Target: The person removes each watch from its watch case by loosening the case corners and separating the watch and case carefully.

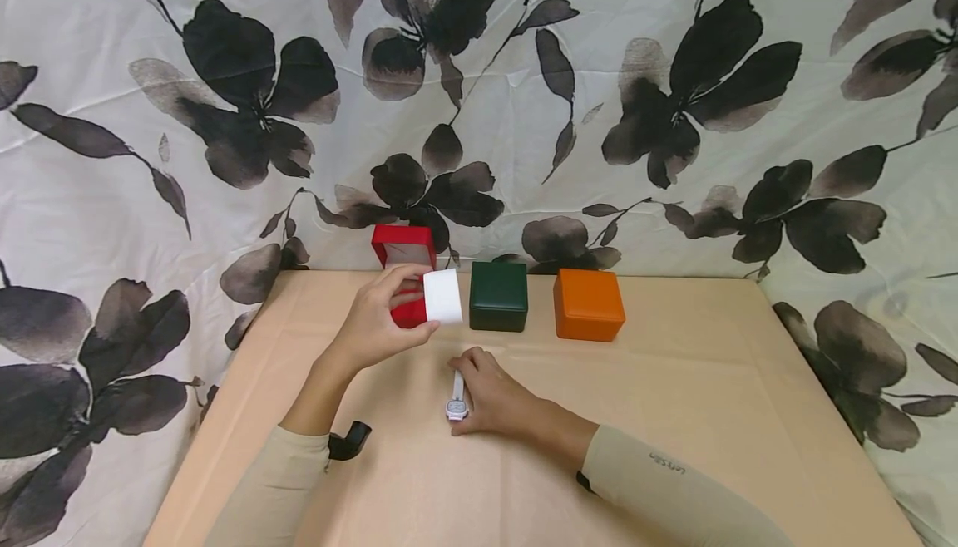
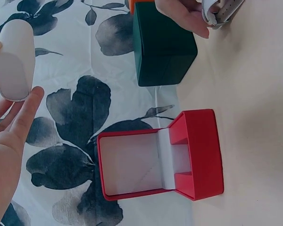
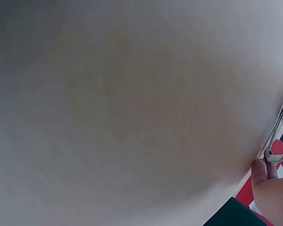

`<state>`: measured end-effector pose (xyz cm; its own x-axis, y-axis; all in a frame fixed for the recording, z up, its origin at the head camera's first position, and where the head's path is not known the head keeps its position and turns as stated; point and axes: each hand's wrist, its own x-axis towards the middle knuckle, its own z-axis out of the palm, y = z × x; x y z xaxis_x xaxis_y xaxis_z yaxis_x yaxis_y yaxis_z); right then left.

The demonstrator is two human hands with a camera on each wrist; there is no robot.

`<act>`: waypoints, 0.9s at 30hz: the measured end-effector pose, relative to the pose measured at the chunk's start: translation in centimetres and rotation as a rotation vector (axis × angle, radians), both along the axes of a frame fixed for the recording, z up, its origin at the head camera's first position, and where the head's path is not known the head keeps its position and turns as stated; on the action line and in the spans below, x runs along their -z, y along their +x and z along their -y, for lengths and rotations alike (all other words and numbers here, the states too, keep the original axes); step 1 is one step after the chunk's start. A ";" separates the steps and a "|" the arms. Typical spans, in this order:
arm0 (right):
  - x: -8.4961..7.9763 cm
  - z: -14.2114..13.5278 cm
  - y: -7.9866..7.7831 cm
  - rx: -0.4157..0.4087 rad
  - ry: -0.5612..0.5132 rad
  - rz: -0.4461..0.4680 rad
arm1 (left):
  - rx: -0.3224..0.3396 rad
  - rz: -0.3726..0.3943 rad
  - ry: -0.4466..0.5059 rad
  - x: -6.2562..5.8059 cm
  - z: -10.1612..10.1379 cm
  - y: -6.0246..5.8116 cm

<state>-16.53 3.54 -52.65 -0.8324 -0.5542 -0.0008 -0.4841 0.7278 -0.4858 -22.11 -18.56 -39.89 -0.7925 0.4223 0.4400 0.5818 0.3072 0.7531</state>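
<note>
White cushion [image 1: 443, 297]: left fingers [image 2: 28, 114] | watch [image 1: 456, 408]: right fingers [image 1: 477, 360], between table edges [image 1: 812, 385]

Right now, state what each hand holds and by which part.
Left hand: white cushion, by its sides. Right hand: watch, apparently by its strap.

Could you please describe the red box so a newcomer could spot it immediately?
Along the far edge of the beige table, the red box stands leftmost, partly behind the left hand. Unlike the closed green box and orange box, its lid stands open.
</note>
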 end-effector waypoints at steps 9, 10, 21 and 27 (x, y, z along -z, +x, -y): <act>0.1 -0.5 0.5 -0.037 -0.005 -0.021 | -0.008 -0.009 0.000 0.0 0.0 0.5; 0.1 -0.5 0.5 -0.040 -0.007 -0.023 | -0.009 -0.011 -0.001 0.0 0.0 0.5; -0.4 -0.8 0.9 -0.048 -0.035 0.005 | -0.039 0.004 -0.026 0.3 0.8 0.6; -0.9 -1.0 1.0 -0.021 -0.065 0.068 | -0.033 0.011 -0.014 0.4 1.1 0.4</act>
